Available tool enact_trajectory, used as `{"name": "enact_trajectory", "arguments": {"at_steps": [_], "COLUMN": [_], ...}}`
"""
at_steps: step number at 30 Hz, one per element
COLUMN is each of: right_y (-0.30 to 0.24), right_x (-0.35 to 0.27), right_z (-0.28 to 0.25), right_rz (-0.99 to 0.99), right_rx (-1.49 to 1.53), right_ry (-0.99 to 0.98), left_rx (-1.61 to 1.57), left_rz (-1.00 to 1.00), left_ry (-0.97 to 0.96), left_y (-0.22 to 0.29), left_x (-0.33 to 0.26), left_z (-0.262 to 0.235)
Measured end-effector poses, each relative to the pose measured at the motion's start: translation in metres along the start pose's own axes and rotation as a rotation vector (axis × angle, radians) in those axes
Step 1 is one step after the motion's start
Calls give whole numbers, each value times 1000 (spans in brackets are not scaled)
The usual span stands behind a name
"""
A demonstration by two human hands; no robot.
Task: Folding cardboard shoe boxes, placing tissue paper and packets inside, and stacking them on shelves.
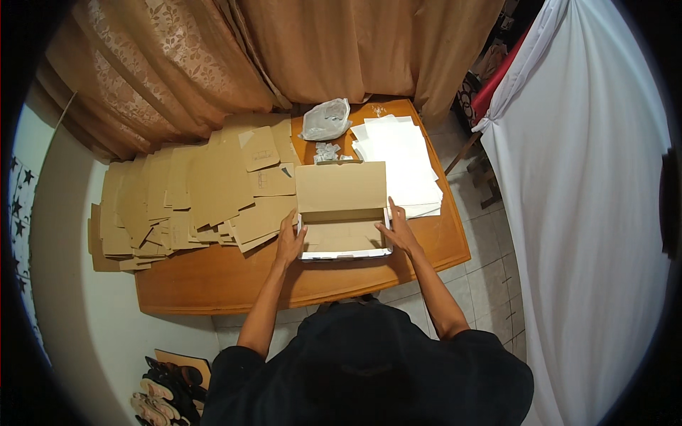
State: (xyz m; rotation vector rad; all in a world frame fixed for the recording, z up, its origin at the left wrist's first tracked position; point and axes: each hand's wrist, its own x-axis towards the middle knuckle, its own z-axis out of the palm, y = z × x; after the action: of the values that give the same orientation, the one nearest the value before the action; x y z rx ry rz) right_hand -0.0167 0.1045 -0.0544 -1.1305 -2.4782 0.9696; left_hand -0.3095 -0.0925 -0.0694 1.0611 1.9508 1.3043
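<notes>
A brown cardboard box point(342, 238) with its lid flap raised stands on the wooden table point(234, 280) in front of me. My left hand point(289, 241) presses against the box's left side wall. My right hand point(398, 227) lies on its right side wall, fingers spread. The inside of the box looks brown, and its front edge is white.
A wide pile of flat brown cardboard blanks point(185, 199) covers the table's left half. A stack of white sheets point(398, 160) lies at the back right, with a crumpled clear plastic bag point(325, 119) and small grey bits point(327, 151) behind the box. Curtains hang behind; shoes point(167, 394) lie on the floor.
</notes>
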Motion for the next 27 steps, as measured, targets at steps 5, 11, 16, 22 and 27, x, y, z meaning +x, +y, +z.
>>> {"name": "enact_trajectory", "arguments": {"at_steps": [5, 11, 16, 22, 27], "right_y": [-23, -25, -28, -25, -17], "right_x": [-58, -70, -70, -76, -70], "right_z": [4, 24, 34, 37, 44], "right_rz": [57, -36, -17, 53, 32], "right_rx": [98, 5, -119, -339, -314], "right_ry": [128, 89, 52, 66, 80], "left_rx": [-179, -10, -34, 818, 881], "left_rz": [-26, 112, 29, 152, 167], "left_ry": [-52, 43, 93, -36, -56], "left_y": [-3, -33, -35, -17, -12], "left_x": [-57, -88, -105, -101, -93], "left_z": [-7, 8, 18, 21, 15]}}
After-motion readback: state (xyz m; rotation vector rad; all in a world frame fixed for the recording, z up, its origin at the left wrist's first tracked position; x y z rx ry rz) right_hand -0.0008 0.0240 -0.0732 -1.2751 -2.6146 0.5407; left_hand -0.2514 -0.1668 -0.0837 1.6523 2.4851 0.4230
